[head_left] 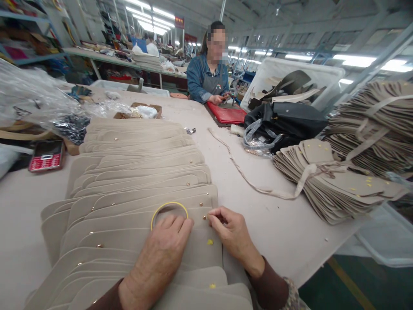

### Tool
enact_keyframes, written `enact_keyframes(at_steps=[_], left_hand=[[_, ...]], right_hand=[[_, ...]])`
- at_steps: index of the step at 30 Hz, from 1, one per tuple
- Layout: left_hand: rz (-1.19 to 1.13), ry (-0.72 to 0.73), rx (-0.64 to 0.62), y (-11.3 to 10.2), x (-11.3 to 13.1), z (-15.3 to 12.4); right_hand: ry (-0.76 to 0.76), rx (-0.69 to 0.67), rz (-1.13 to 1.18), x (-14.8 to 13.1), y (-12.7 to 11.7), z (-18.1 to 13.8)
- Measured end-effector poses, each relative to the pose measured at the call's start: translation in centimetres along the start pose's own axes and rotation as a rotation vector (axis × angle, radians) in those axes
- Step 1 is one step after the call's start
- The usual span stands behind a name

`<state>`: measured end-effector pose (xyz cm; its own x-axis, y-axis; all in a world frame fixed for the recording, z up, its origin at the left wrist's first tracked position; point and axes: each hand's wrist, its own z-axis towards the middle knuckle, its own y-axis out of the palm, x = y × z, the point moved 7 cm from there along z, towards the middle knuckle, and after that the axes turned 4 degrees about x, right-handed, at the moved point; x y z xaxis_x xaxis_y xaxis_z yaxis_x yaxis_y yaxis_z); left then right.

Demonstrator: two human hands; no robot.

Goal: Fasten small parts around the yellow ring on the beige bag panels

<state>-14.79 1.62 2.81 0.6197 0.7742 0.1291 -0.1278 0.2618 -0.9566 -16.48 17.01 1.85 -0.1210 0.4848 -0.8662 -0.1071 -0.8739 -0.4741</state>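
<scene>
Table (pixel 284 241), covered with fanned beige panels (pixel 138 172). Left hand (pixel 164 247) lies flat on the top panel, fingers extended, tips touching the near arc of the ring (pixel 169 203). Right hand (pixel 232 232) is curled, fingertips (pixel 213 214) pinched together just right of a stud (pixel 204 218); I cannot tell if they grip anything. My judgement: keep the panel pressed flat and the pinch square to the stud. A dot (pixel 210 242) lies below those fingertips.

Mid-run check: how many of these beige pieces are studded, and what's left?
Done: the overlapped beige pieces farther away show a gold stud near the right end. In hand: the left hand rests on a yellow ring; the right hand touches the nearest stud. Left, seemingly: the nearest pieces carry only yellow dots, and tied stacks lie at right.
</scene>
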Motion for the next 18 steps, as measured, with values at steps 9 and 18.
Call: enact_keyframes(at_steps=[9,18], left_hand=[[-0.372,-0.113,-0.174,1.3,-0.3,-0.7],[-0.354,-0.008,-0.532,1.3,1.5,-3.0]], right_hand=[[0.118,-0.042,0.040,1.4,0.5,0.2],[0.432,-0.177,0.276,2.4,0.8,-2.5]])
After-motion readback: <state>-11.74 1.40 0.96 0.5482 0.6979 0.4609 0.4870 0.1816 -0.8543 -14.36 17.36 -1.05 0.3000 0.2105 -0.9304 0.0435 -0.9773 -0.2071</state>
